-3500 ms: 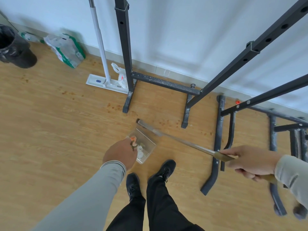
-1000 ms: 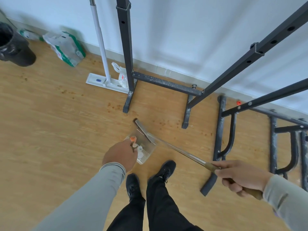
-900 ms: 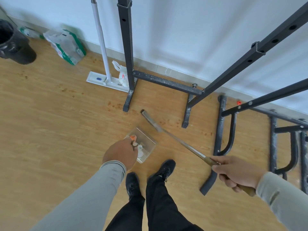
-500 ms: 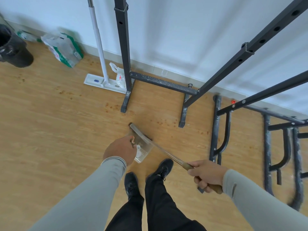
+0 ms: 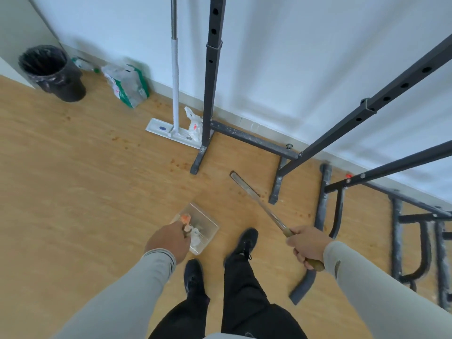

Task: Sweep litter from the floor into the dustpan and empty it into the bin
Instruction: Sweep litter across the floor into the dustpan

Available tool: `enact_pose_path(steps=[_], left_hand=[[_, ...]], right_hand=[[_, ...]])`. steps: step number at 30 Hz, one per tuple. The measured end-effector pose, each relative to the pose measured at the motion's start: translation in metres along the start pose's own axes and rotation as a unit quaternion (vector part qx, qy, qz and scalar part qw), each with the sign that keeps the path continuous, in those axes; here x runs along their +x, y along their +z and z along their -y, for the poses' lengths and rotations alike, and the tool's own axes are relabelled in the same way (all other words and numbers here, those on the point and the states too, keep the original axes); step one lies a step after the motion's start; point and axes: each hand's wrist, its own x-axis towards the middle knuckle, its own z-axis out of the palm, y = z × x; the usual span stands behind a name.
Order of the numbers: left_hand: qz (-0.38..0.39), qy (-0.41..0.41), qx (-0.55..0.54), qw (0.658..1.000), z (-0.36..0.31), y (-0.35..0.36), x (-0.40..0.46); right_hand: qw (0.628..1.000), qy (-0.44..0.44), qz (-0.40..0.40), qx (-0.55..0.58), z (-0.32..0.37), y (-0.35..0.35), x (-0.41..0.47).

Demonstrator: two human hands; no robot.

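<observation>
Both hands are working: my left hand (image 5: 168, 243) is gripping the dustpan (image 5: 199, 227) low by my shoes as a catcher, while my right hand (image 5: 307, 245) is clutching the broom (image 5: 256, 199) toward crumbs (image 5: 263, 195); bin (image 5: 52, 72) is waiting far left.

A bare workout room: black steel squat rack (image 5: 212, 77) uprights and frames on wood-look flooring (image 5: 73, 192).

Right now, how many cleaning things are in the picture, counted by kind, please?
Broom, held by the right hand: 1
Clear dustpan, held by the left hand: 1
Flat mop: 1
Black bin: 1
Total: 4
</observation>
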Motion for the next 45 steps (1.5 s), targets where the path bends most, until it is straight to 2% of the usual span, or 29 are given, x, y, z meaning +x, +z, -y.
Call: enact_pose_path(steps=[4, 7, 11, 16, 19, 23, 25, 28, 33, 35, 38, 42, 45], left_hand=[[0.003, -0.017, 0.012, 1.000, 0.005, 0.006, 0.009], [0.001, -0.024, 0.014, 1.000, 0.006, 0.004, 0.014], [-0.004, -0.025, 0.013, 1.000, -0.002, -0.002, 0.019], [0.003, -0.030, 0.014, 0.999, 0.003, -0.010, 0.011], [-0.017, -0.040, -0.006, 0.999, 0.006, -0.018, 0.009], [-0.033, -0.070, -0.051, 0.996, 0.000, -0.031, 0.024], [-0.033, -0.076, -0.062, 0.995, -0.005, -0.031, 0.036], [-0.024, -0.080, -0.079, 0.993, -0.014, -0.026, 0.051], [-0.029, -0.090, -0.065, 0.993, -0.026, -0.020, 0.058], [-0.032, -0.092, -0.061, 0.993, -0.026, -0.022, 0.059], [-0.027, -0.094, -0.072, 0.993, -0.024, -0.028, 0.064], [-0.026, -0.088, -0.079, 0.993, -0.026, -0.031, 0.064], [-0.022, -0.087, -0.081, 0.993, -0.025, -0.029, 0.059]], right_hand=[[0.999, 0.018, 0.020, -0.046, 0.007, 0.029, 0.045], [0.989, 0.014, 0.100, -0.107, 0.002, 0.060, 0.048], [0.981, 0.030, 0.163, -0.097, -0.001, 0.058, 0.020], [0.987, 0.044, 0.155, 0.004, 0.011, -0.013, -0.004], [0.990, 0.007, 0.137, -0.017, 0.030, -0.041, -0.010], [0.997, -0.025, 0.045, -0.063, 0.071, -0.052, 0.021], [0.992, -0.037, 0.001, -0.121, 0.097, -0.046, 0.050], [0.960, -0.079, -0.045, -0.265, 0.129, -0.026, 0.079], [0.881, -0.091, 0.018, -0.464, 0.122, 0.021, 0.088], [0.891, -0.053, 0.055, -0.448, 0.098, 0.028, 0.083], [0.904, -0.056, 0.086, -0.415, 0.073, 0.014, 0.067], [0.916, -0.071, 0.115, -0.377, 0.082, -0.049, 0.044], [0.937, -0.047, 0.142, -0.317, 0.093, -0.097, 0.029]])
